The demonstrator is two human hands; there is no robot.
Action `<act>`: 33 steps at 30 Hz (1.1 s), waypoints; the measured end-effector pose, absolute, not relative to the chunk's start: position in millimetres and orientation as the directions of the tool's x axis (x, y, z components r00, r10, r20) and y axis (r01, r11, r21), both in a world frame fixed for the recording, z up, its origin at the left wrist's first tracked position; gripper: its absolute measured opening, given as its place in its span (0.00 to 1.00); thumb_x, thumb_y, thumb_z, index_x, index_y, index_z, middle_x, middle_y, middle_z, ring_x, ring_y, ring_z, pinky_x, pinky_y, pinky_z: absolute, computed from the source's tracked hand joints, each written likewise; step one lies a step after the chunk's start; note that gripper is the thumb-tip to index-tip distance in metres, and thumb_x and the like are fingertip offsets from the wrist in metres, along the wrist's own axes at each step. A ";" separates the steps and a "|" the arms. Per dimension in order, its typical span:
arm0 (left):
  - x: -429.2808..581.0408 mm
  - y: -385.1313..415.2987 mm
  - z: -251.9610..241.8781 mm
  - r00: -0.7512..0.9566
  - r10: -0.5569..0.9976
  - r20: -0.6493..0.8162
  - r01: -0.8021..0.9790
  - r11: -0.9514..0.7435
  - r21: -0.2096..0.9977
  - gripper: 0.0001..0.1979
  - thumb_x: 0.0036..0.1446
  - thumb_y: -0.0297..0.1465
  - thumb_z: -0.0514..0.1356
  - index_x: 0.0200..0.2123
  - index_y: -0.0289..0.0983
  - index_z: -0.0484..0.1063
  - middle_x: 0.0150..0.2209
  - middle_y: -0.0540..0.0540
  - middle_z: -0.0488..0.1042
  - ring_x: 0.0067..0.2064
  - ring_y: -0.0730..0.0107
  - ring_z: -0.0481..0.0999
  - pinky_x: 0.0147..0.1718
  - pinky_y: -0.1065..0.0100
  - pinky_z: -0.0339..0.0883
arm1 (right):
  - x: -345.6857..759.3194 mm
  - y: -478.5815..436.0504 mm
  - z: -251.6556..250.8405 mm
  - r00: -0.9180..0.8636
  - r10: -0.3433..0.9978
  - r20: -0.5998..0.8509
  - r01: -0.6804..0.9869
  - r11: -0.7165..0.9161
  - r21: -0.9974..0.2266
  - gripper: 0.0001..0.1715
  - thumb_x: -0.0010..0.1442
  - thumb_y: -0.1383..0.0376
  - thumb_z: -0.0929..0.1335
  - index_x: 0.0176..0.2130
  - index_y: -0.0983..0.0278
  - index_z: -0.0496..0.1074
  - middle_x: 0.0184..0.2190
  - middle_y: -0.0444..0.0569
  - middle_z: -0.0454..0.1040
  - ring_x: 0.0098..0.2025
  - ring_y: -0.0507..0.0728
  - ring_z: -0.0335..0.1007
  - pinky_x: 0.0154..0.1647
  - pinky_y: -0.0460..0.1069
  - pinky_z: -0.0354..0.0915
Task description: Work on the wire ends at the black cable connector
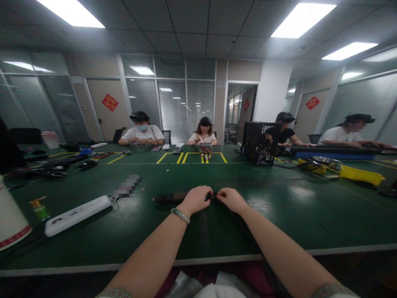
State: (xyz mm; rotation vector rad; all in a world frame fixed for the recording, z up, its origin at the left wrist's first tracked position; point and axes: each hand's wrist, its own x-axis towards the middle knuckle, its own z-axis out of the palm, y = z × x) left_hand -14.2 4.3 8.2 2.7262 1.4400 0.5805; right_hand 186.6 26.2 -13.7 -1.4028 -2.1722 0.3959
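My left hand (197, 199) is closed around a small dark object (211, 195) in the middle of the green table (155, 231). My right hand (231, 198) pinches the same object from the right, so the fingertips of both hands meet on it. A long dark tool (169, 198) lies on the table just left of my left hand, and I cannot tell whether it joins the object. A pale green bangle (180, 215) sits on my left wrist.
A white power strip (77, 215) and a small green bottle (39, 208) lie at the left, beside a white container (10, 219). A black mesh computer case (259, 142) stands further back. Several people sit along the far and right sides. Yellow tools (356, 174) lie at the right.
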 end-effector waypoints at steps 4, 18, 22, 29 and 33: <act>-10.7 1.8 6.7 0.501 0.802 0.326 0.815 -0.564 0.134 0.12 0.53 0.29 0.56 0.43 0.41 0.68 0.43 0.47 0.70 0.44 0.65 0.69 0.46 0.65 0.61 | 188.3 26.4 -16.1 -0.334 0.898 0.286 0.756 0.437 -0.487 0.08 0.56 0.62 0.67 0.33 0.62 0.76 0.31 0.46 0.76 0.31 0.53 0.69 0.32 0.46 0.60; -10.1 4.9 4.8 0.491 0.800 0.344 0.817 -0.560 0.138 0.07 0.57 0.35 0.56 0.40 0.42 0.68 0.40 0.49 0.70 0.42 0.67 0.69 0.43 0.66 0.62 | 187.1 22.2 -14.6 -0.341 0.903 0.261 0.705 0.429 -0.565 0.11 0.57 0.60 0.66 0.34 0.62 0.77 0.31 0.46 0.77 0.32 0.53 0.70 0.33 0.46 0.61; -7.4 4.9 4.6 0.502 0.785 0.363 0.803 -0.579 0.141 0.07 0.58 0.34 0.54 0.38 0.41 0.69 0.40 0.48 0.71 0.43 0.67 0.69 0.44 0.66 0.62 | 186.1 25.6 -18.1 -0.335 0.911 0.242 0.699 0.412 -0.584 0.11 0.56 0.60 0.66 0.34 0.62 0.77 0.31 0.46 0.77 0.32 0.54 0.70 0.33 0.45 0.61; -1.7 -0.1 6.5 0.498 0.791 0.355 0.813 -0.568 0.126 0.08 0.60 0.31 0.52 0.38 0.39 0.70 0.41 0.47 0.71 0.44 0.67 0.69 0.45 0.66 0.62 | 186.5 29.5 -22.2 -0.317 0.921 0.224 0.685 0.386 -0.618 0.12 0.57 0.59 0.66 0.34 0.63 0.76 0.29 0.45 0.76 0.31 0.53 0.69 0.30 0.45 0.60; -2.6 3.5 2.7 0.466 0.800 0.377 0.821 -0.550 0.152 0.07 0.59 0.32 0.54 0.41 0.40 0.68 0.41 0.48 0.71 0.43 0.68 0.70 0.44 0.67 0.62 | 186.9 33.3 -26.3 -0.313 0.936 0.161 0.653 0.336 -0.678 0.14 0.57 0.57 0.66 0.35 0.64 0.75 0.29 0.45 0.76 0.27 0.52 0.68 0.26 0.44 0.60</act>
